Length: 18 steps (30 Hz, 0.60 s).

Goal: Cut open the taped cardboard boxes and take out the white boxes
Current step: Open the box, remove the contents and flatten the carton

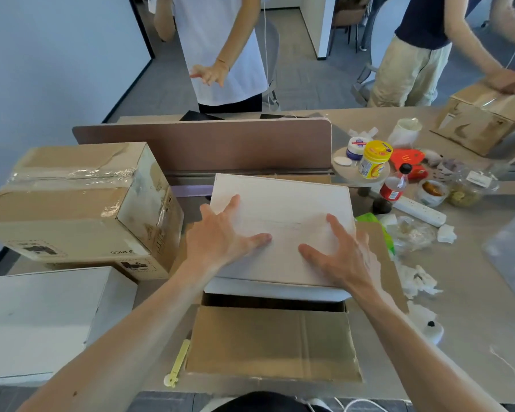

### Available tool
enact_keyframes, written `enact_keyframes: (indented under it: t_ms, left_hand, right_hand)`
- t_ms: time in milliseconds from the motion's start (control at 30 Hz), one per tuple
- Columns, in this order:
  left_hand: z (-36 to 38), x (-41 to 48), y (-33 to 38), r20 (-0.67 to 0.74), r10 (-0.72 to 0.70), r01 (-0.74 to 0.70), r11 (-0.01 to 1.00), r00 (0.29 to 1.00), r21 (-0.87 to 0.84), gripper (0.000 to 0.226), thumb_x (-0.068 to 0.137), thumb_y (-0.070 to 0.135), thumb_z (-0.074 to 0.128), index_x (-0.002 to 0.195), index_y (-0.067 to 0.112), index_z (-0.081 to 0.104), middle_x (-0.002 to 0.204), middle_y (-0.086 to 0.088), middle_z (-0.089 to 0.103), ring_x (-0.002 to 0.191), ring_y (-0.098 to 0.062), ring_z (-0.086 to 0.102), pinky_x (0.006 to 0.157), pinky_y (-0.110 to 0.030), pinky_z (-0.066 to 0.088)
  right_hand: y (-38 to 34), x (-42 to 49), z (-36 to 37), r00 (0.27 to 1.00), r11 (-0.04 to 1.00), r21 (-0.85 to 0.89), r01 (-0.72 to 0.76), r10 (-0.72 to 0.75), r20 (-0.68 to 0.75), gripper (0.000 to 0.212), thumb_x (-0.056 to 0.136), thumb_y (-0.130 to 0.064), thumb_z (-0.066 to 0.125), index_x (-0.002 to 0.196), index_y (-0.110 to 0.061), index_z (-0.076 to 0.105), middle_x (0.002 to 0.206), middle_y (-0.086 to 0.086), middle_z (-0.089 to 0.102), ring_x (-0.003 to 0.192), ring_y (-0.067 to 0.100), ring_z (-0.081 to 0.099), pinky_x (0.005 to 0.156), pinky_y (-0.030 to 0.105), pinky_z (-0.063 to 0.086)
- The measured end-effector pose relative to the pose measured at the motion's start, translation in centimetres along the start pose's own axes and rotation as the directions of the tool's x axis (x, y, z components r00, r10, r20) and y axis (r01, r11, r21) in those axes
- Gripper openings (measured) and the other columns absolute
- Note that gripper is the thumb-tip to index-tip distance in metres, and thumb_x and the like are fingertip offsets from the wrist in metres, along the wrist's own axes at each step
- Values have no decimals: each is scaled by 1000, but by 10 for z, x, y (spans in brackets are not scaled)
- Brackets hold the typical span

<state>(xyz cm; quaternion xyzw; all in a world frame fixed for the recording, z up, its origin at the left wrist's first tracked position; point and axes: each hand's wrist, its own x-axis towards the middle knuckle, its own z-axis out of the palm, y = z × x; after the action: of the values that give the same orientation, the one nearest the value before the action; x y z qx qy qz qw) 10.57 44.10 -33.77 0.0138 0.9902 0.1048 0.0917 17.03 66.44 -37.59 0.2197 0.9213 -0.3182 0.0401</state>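
Mid-extraction: presses left grip [217, 236] and right grip [345, 260], both spread flat, clasping nothing, onto white box [280, 197] poking from opened cardboard box [274, 343]. Likely needs edges hooked next, then lifted clear.

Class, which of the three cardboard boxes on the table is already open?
The middle cardboard box: its flap lies folded out and a white box sticks out. The left cardboard box is taped shut; the far-right cardboard box looks closed.
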Motion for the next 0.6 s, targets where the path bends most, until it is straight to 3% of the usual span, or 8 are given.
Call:
enact_keyframes:
  t_ms: [233, 467, 600]
  left_hand:
    - [-31, -33, -25, -97, -109, 106, 994, 989, -38, 115, 58, 101, 42, 153, 43, 12, 141, -16, 37, 125, -41, 51, 94, -46, 48]
    - [-50, -86, -69, -145, -358, 352, 933, 922, -71, 113, 57, 99, 44, 152, 44, 16, 132, -14, 41, 121, -41, 52, 97, -47, 47]
    - [-50, -123, -101, -126, -485, 480, 874, 865, -75, 111, 61, 97, 45, 152, 43, 15, 142, -15, 36, 127, -40, 48, 102, -48, 43]
  right_hand:
    - [-35, -11, -14, 982, 979, -83, 187, -188, 1, 92, 70, -84, 54, 148, -51, 19, 141, 7, 34, 126, 34, 46, 100, 45, 41]
    - [-81, -31, 8, 905, 902, -112, 416, -400, 145, 98, 69, -89, 45, 150, -44, 15, 143, 8, 33, 121, 31, 48, 96, 45, 46]
    - [-106, -49, 31, 848, 852, -129, 508, -468, 246, 94, 71, -89, 44, 148, -46, 15, 143, 9, 34, 119, 32, 50, 94, 45, 47]
